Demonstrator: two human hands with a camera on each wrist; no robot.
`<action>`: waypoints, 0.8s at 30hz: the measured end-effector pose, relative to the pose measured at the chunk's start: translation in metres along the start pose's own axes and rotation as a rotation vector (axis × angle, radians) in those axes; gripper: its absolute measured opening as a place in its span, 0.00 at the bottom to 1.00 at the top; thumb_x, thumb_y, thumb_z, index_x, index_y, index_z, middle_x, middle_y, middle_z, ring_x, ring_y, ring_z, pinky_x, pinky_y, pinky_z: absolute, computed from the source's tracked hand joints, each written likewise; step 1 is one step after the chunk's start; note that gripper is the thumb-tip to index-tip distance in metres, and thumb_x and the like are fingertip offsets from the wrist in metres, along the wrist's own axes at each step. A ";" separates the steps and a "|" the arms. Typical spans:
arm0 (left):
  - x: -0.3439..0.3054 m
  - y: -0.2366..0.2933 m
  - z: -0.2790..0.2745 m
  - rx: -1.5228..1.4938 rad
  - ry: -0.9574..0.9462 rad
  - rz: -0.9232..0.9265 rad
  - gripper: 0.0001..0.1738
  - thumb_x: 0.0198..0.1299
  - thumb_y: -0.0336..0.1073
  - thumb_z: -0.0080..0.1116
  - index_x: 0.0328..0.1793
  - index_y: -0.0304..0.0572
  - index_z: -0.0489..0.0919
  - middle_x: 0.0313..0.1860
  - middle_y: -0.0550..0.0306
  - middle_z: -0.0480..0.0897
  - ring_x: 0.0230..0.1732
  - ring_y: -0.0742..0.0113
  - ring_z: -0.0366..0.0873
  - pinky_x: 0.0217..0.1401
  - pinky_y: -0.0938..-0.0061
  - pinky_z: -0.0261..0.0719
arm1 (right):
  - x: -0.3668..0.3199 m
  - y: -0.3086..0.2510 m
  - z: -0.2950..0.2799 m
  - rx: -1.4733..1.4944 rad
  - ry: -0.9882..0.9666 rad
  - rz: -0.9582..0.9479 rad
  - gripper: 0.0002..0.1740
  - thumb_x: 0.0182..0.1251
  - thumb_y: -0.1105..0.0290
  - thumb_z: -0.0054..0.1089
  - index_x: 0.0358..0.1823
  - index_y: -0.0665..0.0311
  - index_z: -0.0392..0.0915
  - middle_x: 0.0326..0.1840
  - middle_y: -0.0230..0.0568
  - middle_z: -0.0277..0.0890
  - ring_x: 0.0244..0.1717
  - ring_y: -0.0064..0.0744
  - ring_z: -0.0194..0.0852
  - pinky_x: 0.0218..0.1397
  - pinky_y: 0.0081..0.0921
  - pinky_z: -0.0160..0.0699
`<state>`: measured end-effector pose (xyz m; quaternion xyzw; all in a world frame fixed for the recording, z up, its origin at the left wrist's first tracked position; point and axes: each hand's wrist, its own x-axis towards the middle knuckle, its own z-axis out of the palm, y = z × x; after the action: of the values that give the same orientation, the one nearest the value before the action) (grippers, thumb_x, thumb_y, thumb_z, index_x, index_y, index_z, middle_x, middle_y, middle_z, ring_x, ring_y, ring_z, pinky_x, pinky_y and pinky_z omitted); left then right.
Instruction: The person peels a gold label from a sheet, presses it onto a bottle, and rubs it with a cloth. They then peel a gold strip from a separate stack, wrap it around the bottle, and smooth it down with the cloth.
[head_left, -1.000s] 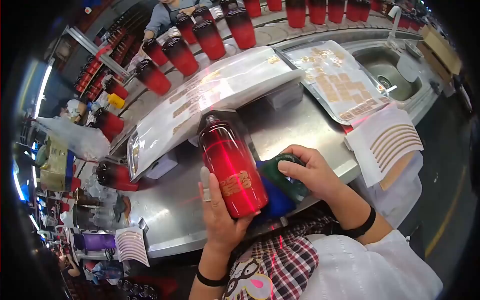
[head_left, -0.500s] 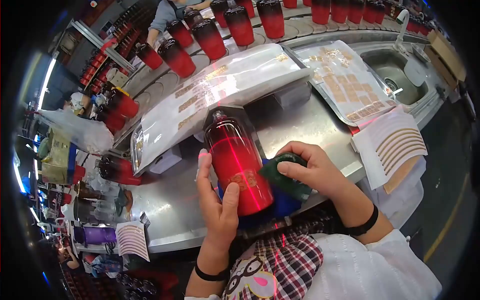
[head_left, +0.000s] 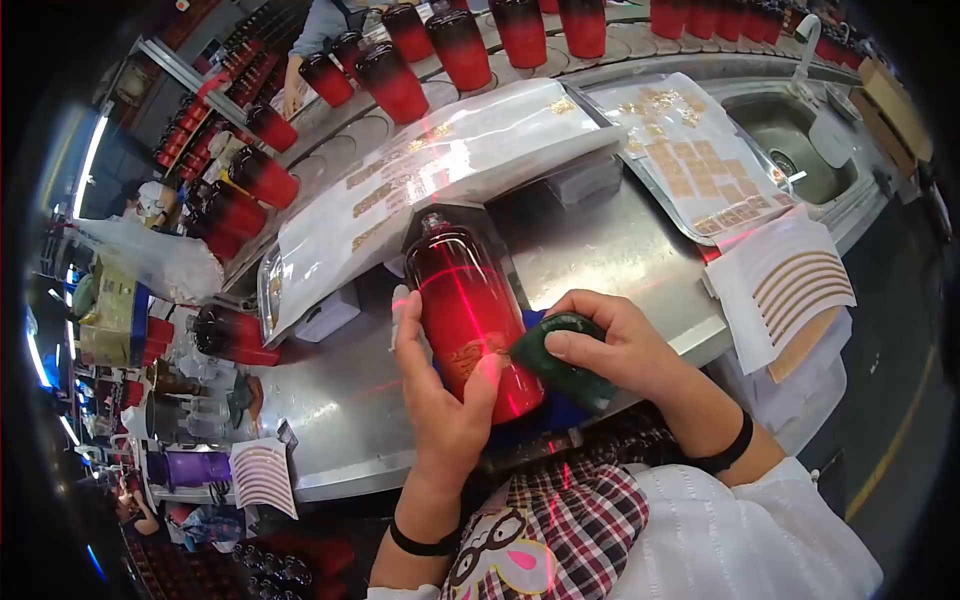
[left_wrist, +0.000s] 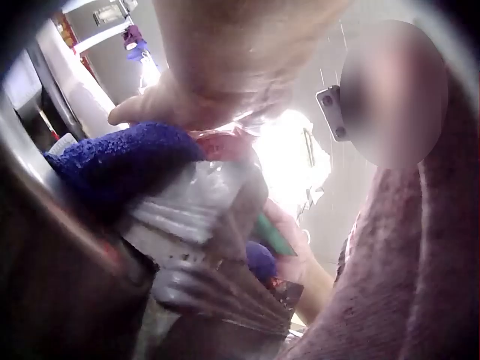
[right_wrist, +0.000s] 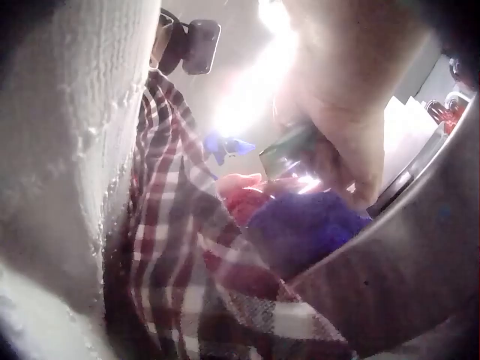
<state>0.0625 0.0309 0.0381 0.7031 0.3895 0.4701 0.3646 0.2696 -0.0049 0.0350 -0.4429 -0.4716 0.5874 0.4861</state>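
Observation:
A glossy bottle [head_left: 465, 300], black at the neck and red below, lies tilted in a dark holder with a gold decal [head_left: 470, 358] near its base. The left hand [head_left: 440, 410] lies along its left side, thumb on the decal and fingers around the edge. A dark green pad [head_left: 565, 355] is pinched in the right hand [head_left: 630, 350], its tip touching the bottle by the decal. Under the bottle is a blue cloth [head_left: 545, 415], seen also as blue cloth [left_wrist: 127, 161] in the left wrist view and blue cloth [right_wrist: 307, 225] in the right wrist view.
Behind the bottle stands a raised tray of white decal sheets [head_left: 400, 185]. At the right are another decal tray [head_left: 700, 165], a sheet of curved strips [head_left: 790, 290] and a sink [head_left: 790, 135]. More red bottles [head_left: 520, 35] line the conveyor at the back.
The left thumb has come onto the decal from lower on the bottle's side. The right hand has brought the green pad against the bottle. Bottles on the conveyor have shifted.

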 end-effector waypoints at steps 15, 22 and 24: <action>-0.005 -0.002 0.004 -0.065 0.005 -0.014 0.42 0.66 0.35 0.54 0.79 0.25 0.47 0.81 0.35 0.48 0.82 0.49 0.45 0.82 0.60 0.42 | 0.011 0.001 0.037 -0.324 0.347 -0.265 0.16 0.67 0.62 0.62 0.44 0.69 0.74 0.30 0.51 0.79 0.32 0.43 0.82 0.36 0.34 0.77; -0.017 0.010 -0.011 0.393 -0.100 0.276 0.44 0.64 0.44 0.58 0.78 0.28 0.51 0.79 0.34 0.54 0.80 0.42 0.49 0.81 0.50 0.39 | 0.014 0.018 0.028 -0.213 0.352 -0.277 0.17 0.68 0.61 0.63 0.44 0.69 0.75 0.29 0.45 0.79 0.30 0.30 0.78 0.35 0.29 0.76; -0.021 0.014 -0.016 0.633 -0.184 0.388 0.47 0.62 0.48 0.61 0.77 0.29 0.53 0.77 0.34 0.57 0.79 0.39 0.50 0.80 0.45 0.38 | 0.013 0.013 0.026 -0.257 0.352 -0.252 0.16 0.68 0.61 0.63 0.43 0.69 0.75 0.29 0.45 0.79 0.30 0.30 0.78 0.36 0.29 0.77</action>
<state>0.0447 0.0088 0.0471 0.8809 0.3406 0.3216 0.0672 0.2409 0.0035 0.0260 -0.5343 -0.5019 0.3711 0.5700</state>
